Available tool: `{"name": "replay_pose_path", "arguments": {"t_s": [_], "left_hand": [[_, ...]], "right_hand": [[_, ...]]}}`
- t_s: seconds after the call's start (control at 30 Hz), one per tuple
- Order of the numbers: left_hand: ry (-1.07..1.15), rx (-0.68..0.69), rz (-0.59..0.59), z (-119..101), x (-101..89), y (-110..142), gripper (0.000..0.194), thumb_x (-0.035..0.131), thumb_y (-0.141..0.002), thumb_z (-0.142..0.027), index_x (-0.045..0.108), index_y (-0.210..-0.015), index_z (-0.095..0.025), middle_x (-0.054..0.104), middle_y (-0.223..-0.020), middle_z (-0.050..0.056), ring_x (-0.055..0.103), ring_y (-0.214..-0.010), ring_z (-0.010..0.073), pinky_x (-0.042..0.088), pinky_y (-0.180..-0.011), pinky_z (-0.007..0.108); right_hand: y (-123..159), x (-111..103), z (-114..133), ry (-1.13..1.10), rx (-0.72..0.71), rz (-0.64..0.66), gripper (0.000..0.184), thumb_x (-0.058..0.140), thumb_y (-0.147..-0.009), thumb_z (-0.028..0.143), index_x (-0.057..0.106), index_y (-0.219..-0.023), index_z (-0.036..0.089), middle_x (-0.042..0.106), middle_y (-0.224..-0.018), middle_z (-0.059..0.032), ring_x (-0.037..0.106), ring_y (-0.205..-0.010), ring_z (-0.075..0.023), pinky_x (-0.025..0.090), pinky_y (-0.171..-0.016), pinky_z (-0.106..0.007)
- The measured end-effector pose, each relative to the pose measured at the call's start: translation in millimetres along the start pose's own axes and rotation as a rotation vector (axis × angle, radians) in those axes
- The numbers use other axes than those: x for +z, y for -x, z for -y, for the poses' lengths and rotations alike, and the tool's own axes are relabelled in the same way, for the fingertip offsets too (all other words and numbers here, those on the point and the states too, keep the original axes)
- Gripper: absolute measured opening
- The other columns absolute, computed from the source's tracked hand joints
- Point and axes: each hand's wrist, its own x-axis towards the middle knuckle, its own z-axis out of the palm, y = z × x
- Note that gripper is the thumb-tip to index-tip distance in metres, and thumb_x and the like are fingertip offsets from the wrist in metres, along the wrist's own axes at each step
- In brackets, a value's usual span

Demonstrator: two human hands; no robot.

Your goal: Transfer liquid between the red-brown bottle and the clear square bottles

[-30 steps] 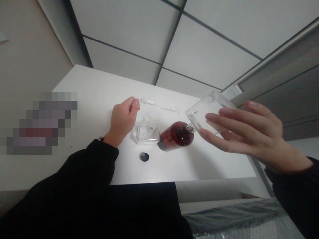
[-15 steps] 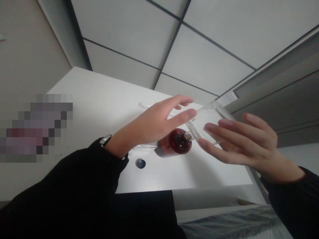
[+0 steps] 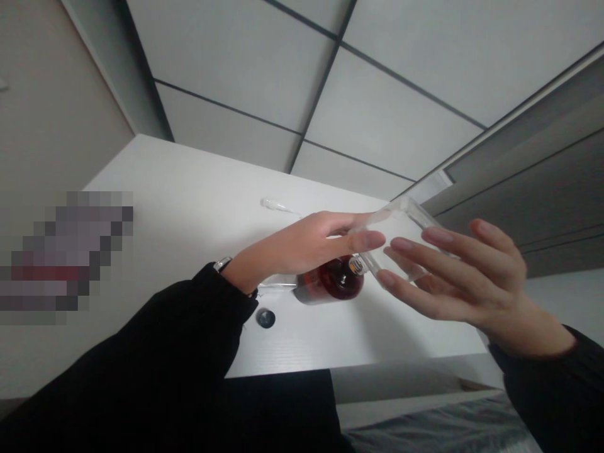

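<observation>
White tabletop (image 3: 189,195) sits mid-view on my feed, w/ pale wall panels (image 3: 226,56) behind it & a pixelated patch far left. I've got a clear container (image 3: 399,221) up in both hands, above the table.

My L hand (image 3: 306,242) pinches its L edge, thumb lying over the near face, fingers reaching behind. My R hand (image 3: 476,283) has fingers fanned around the R side, tips on the clear wall; prob. a light hold that suits smooth, rigid stuff & keeps the faces in sight. Two hands on opp. sides prob. stop it twisting.

So the container's btwn the hands, touching both, & overlaps the neck of the amber bottle (image 3: 337,283) in view; can't tell if they touch. Bottle looks upright on the table, below the L hand's fingers. Black cap (image 3: 265,318) lies nearer me, prob. set aside so it's within reach. Clear dropper (image 3: 276,205) lies past the L hand, part hidden. Under the L wrist, just an edge of another clear thing (image 3: 279,286) shows.
</observation>
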Motion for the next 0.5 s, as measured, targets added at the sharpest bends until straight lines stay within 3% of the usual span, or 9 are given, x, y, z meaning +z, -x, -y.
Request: {"name": "replay_pose_path", "arguments": {"t_s": [0.1, 0.2, 0.33, 0.4, 0.5], "left_hand": [[0.0, -0.003, -0.022, 0.3, -0.3, 1.0, 0.046, 0.06, -0.103, -0.058, 0.07, -0.14, -0.032, 0.075, -0.14, 0.004, 0.068, -0.134, 0.0254, 0.051, -0.116, 0.039], [-0.014, -0.024, -0.054, -1.0, -0.2, 2.4, 0.046, 0.063, -0.101, -0.058, 0.072, -0.137, -0.031, 0.077, -0.135, 0.005, 0.071, -0.128, 0.0275, 0.055, -0.111, 0.041], [-0.004, -0.061, -0.072, -3.4, 0.2, 4.5, 0.04, 0.064, -0.101, -0.057, 0.075, -0.131, -0.033, 0.077, -0.136, 0.004, 0.072, -0.125, 0.0246, 0.056, -0.108, 0.037], [-0.032, -0.094, -0.088, -4.5, 0.0, 5.1, 0.041, 0.066, -0.1, -0.057, 0.075, -0.131, -0.031, 0.076, -0.139, 0.005, 0.072, -0.127, 0.0255, 0.055, -0.11, 0.038], [-0.061, -0.108, -0.098, -5.2, -0.5, 5.3, 0.047, 0.067, -0.099, -0.06, 0.074, -0.134, -0.03, 0.073, -0.143, 0.006, 0.069, -0.131, 0.0272, 0.053, -0.113, 0.042]], "right_hand": [[2.7, -2.1, 3.2, -0.012, 0.037, 0.025, 0.053, 0.079, -0.087, 0.017, 0.065, -0.132, 0.041, 0.069, -0.142, 0.0065, 0.059, -0.138, -0.0177, 0.027, -0.137, -0.04], [9.1, -3.1, 7.1, -0.084, 0.1, -0.002, 0.062, 0.072, -0.089, 0.009, 0.06, -0.138, 0.045, 0.067, -0.147, 0.0086, 0.058, -0.142, -0.0173, 0.033, -0.135, -0.041], [15.8, -3.9, 13.6, -0.133, 0.263, -0.219, 0.072, 0.065, -0.088, 0.004, 0.056, -0.149, 0.042, 0.069, -0.144, 0.0083, 0.071, -0.119, -0.0165, 0.05, -0.123, -0.036], [14.6, -4.8, 16.9, -0.144, 0.392, -0.292, 0.074, 0.063, -0.089, 0.008, 0.052, -0.156, 0.04, 0.073, -0.136, 0.0057, 0.074, -0.11, -0.0202, 0.056, -0.115, -0.038], [6.5, -6.4, 21.2, -0.244, 0.547, -0.322, 0.062, 0.059, -0.096, 0.026, 0.053, -0.157, 0.038, 0.069, -0.14, -0.0013, 0.071, -0.122, -0.0304, 0.06, -0.109, -0.049]]}}
